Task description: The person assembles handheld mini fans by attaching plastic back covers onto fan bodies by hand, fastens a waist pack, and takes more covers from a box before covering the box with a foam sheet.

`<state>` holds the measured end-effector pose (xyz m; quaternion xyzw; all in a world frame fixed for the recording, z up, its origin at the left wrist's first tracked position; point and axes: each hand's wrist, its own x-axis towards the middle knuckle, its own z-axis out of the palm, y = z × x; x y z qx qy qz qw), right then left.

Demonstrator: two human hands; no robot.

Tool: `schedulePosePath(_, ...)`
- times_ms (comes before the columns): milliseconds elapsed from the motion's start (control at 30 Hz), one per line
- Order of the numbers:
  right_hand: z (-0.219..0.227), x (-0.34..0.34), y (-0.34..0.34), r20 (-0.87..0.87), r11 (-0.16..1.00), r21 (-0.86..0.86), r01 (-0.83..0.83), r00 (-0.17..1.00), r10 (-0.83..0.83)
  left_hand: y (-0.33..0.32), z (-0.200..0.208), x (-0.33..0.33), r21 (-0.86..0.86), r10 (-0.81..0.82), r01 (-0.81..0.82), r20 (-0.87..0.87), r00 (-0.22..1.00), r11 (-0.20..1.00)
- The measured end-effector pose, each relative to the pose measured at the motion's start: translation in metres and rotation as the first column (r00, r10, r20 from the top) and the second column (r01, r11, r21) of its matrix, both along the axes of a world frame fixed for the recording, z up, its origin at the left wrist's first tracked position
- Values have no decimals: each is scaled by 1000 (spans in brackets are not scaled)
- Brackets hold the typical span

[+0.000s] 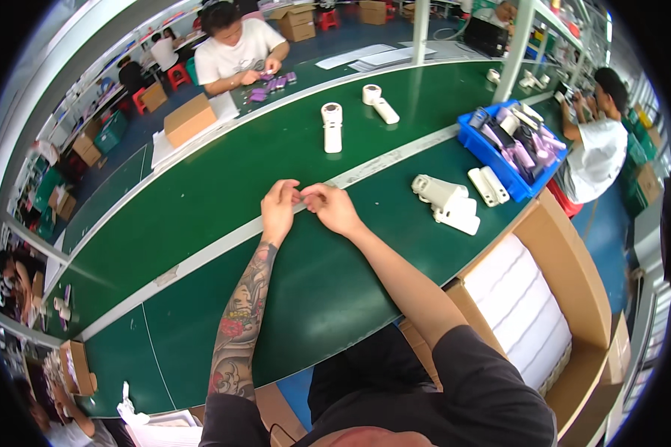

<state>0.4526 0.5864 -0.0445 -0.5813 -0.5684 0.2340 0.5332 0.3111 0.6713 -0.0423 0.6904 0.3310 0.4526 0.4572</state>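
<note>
1. Head view — hands. We find the left hand (pixel 279 209) and the right hand (pixel 332 207) brought together over the green conveyor belt (pixel 224 186), fingertips meeting at a point between them. The fingers of both hands are pinched together; whatever they pinch is too small to make out, so we cannot tell what it is or confirm a hold.

2. Head view — handling judgement. Anything that hides between fingertips is, in our judgement, light and thin, likely easy to drop or bend; a fingertip pinch at its edges suits it better than a full grasp.

3. Head view — nearest parts. Well apart from the fingers, to the right of the right hand, lie white plastic housings (pixel 447 203) and a flat white piece (pixel 488 186). These look rigid, smooth and light — best taken across the body, not by a thin end.

4. Head view — beyond the fingertips. Two white handheld units (pixel 332 127) (pixel 379 104) lie further up the belt. A blue bin (pixel 508 149) of lilac parts stands far right; an open carton (pixel 552 298) with white sheets sits beside the right forearm.

5. Head view — other persons. A seated person in a white shirt (pixel 238 48) works across the belt, hands separate from ours.
</note>
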Motion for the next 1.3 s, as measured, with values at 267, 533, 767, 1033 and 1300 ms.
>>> schedulePosePath(267,0,-9,-45,-214,998,-10,-61,975,57,-12,-2,-18,-94,-19,29,98,995,995)
schedulePosePath(533,10,33,-192,-269,923,-130,-362,909,319,-61,-6,-44,-35,-177,177,-2,984,984)
schedulePosePath(767,42,163,-448,-203,857,-300,420,849,-487,-73,4,-39,68,-210,228,-203,956,971)
schedulePosePath(1033,-73,265,-795,418,-110,-408,906,78,-905,-181,23,43,303,-381,568,-499,779,765)
schedulePosePath(1300,-109,298,-828,492,-107,-470,876,159,-856,-227,27,103,251,-479,672,-534,697,697)
